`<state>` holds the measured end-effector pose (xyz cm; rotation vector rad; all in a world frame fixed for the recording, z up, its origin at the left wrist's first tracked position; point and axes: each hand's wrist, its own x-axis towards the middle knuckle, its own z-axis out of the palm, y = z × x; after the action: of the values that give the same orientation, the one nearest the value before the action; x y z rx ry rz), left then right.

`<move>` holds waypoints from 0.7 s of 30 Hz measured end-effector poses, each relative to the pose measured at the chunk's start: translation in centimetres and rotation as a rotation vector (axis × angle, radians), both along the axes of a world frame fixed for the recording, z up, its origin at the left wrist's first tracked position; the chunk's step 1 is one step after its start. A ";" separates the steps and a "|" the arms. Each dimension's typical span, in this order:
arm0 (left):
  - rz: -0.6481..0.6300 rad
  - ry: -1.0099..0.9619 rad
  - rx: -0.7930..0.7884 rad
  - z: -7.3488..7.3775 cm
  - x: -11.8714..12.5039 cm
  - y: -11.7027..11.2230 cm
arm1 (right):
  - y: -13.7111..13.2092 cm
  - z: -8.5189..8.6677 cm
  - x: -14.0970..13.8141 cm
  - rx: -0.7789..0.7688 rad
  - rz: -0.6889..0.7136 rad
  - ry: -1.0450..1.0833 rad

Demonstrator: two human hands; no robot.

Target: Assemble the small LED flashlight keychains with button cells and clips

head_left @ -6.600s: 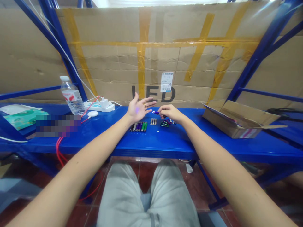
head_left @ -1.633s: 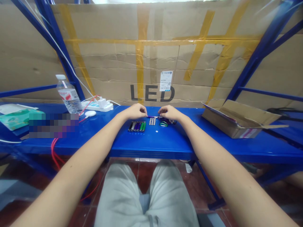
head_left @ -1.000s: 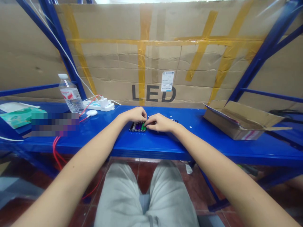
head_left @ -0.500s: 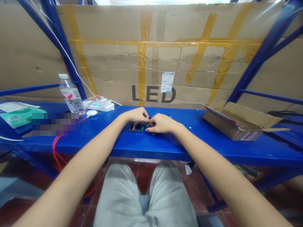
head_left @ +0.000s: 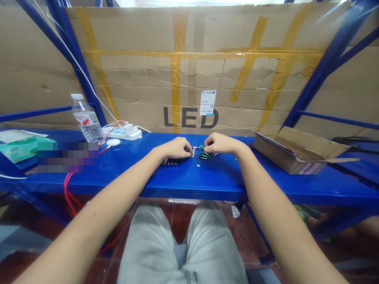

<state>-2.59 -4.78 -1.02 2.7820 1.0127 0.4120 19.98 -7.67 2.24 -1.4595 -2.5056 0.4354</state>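
My left hand [head_left: 180, 148] is closed, with thumb and fingertips together at a short line of small silver pieces [head_left: 193, 152] on the blue table [head_left: 183, 179]. What its fingertips hold is too small to make out. A row of slim, shiny dark pieces [head_left: 170, 162] lies partly hidden beneath this hand. My right hand [head_left: 218, 143] is curled, its fingertips pinching a small green piece that looks like a carabiner [head_left: 202, 146]. Below the right fingers lies a little pile of green and dark carabiners [head_left: 205, 156], partly covered by the hand.
An open cardboard box [head_left: 291, 154] stands on the right. To the left are a water bottle [head_left: 87, 122], a white power strip [head_left: 130, 133] with red cables, and a green packet [head_left: 25, 148]. A large taped carton [head_left: 142, 86] walls off the back.
My hands have moved apart: the right went right and up, uncovering green carabiners and silver pieces. The left shifted slightly right and down, over the row of slim pieces.
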 end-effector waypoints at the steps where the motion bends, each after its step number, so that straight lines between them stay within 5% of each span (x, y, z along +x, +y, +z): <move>1: -0.014 0.031 0.032 0.0 0.2 -0.1 | 0.3 0.0 0.4 0.017 -0.013 0.028; 6: -0.030 0.125 0.135 -0.2 0.7 -0.5 | 1.1 -0.6 1.1 0.052 -0.035 0.091; 21: 0.017 0.163 0.066 0.8 0.4 -1.0 | 1.8 -1.2 1.3 0.048 0.006 0.179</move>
<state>-2.19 -5.76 -0.26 2.9076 1.0759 0.2271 21.25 -5.86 0.99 -1.3333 -2.3640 0.4815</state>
